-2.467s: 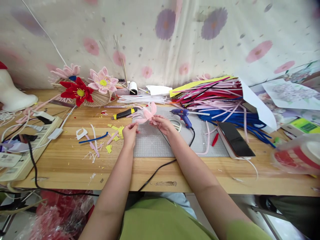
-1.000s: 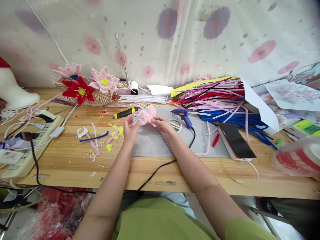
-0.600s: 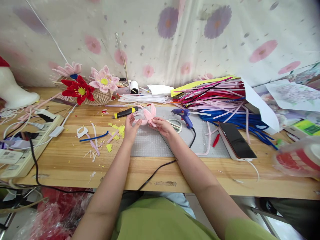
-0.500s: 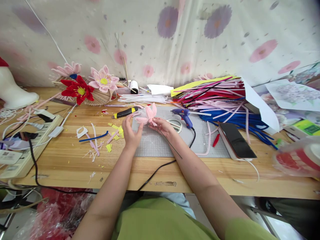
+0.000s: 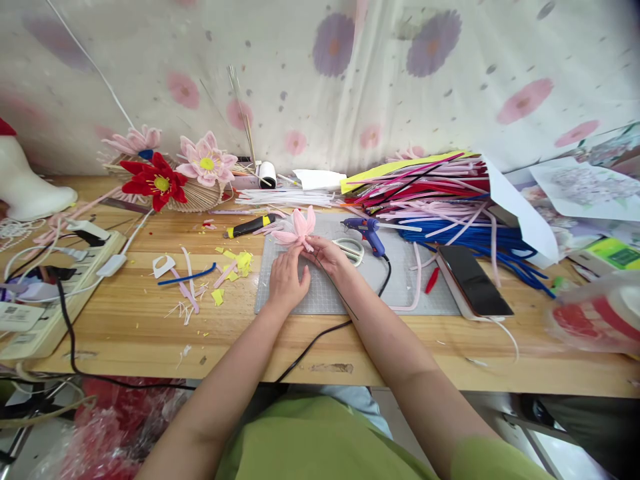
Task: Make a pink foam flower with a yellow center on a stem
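Observation:
A pink fuzzy flower (image 5: 299, 228), with a few pointed petals, is held over the grey cutting mat (image 5: 330, 290). My right hand (image 5: 327, 257) closes around its base, and a thin dark stem (image 5: 345, 301) runs down from there along my right forearm. My left hand (image 5: 289, 280) is just below the petals, back upward, fingers stretched toward the flower's underside and thumb held apart. Its fingertips appear to touch the flower base, partly hidden there. Behind my right hand lie white-handled scissors (image 5: 351, 251), beside a blue glue gun (image 5: 369, 233).
A yellow-black utility knife (image 5: 250, 226) and yellow scraps (image 5: 243, 261) lie to the left. Finished flowers (image 5: 159, 183) stand farther back. Bundled pipe cleaners (image 5: 425, 183) fill the back right, near a phone (image 5: 475, 280). A power strip (image 5: 60, 293) sits far left; a black cord (image 5: 320, 337) crosses the front.
My left hand has moved right and down, from beside the flower's left petals to beneath it. My right hand keeps hold of the flower, nearly in place; the stem has shifted slightly.

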Tool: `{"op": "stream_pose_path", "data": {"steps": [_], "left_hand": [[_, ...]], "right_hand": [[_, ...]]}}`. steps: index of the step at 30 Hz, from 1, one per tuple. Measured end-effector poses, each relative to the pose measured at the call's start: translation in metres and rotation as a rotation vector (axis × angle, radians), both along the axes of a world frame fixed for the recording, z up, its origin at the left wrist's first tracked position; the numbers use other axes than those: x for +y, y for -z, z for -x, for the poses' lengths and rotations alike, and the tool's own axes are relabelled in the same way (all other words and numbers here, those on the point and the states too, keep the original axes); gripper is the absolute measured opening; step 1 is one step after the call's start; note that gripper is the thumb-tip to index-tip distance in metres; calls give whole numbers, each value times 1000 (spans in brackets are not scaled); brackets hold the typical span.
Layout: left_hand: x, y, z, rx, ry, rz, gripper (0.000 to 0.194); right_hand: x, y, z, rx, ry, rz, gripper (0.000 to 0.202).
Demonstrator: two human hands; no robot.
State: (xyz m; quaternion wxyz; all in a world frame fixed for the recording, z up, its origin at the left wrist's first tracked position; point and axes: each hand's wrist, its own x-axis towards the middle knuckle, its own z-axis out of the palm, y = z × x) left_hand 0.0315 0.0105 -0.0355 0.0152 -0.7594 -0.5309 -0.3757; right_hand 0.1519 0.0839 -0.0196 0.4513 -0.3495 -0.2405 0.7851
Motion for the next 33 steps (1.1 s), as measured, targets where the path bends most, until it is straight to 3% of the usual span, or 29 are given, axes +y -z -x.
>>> {"op": "stream_pose_path", "data": {"steps": [12,27,33], "left_hand": [[8,-1,-2,-122,30,-8,55],[9,-1,0,-99,9,-21,58],[6,-6,6,-136,95,-76,53]], "right_hand": [[3,1,2,-1,33,32,13],[2,7,5,-27,77,-22,16],[-2,-4,1,-33,73,-84,14]]}}
